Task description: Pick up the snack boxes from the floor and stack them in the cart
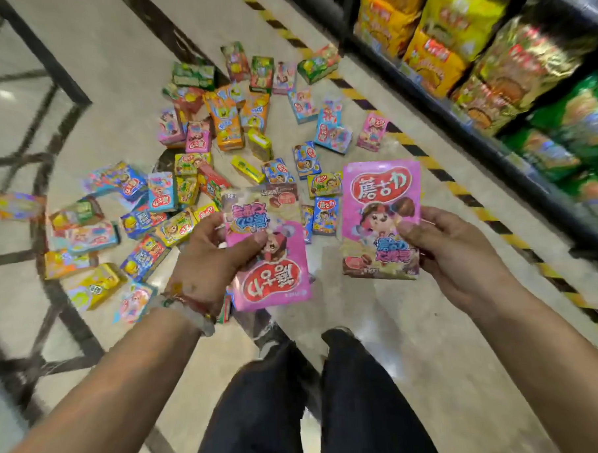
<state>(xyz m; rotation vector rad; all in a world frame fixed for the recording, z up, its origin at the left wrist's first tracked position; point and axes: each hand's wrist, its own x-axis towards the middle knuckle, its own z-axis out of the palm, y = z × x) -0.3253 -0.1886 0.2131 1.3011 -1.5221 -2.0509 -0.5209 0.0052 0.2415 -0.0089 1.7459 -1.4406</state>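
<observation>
My left hand (pixel 206 261) grips a pink snack box (pixel 270 258), held upside down above the floor. In my right hand (pixel 453 250) is a second pink snack box (pixel 381 219), upright, with my thumb on its front. Both boxes hang side by side at waist height, a small gap between them. Beyond them, several small snack boxes (pixel 232 133) in pink, blue, yellow, orange and green lie scattered over the tiled floor (pixel 113 80). No cart is in view.
A shelf unit (pixel 489 64) packed with yellow, gold and green snack bags runs along the right, with a yellow-and-black striped strip (pixel 435 165) on the floor at its base. My legs in dark trousers (pixel 316 414) stand below the hands.
</observation>
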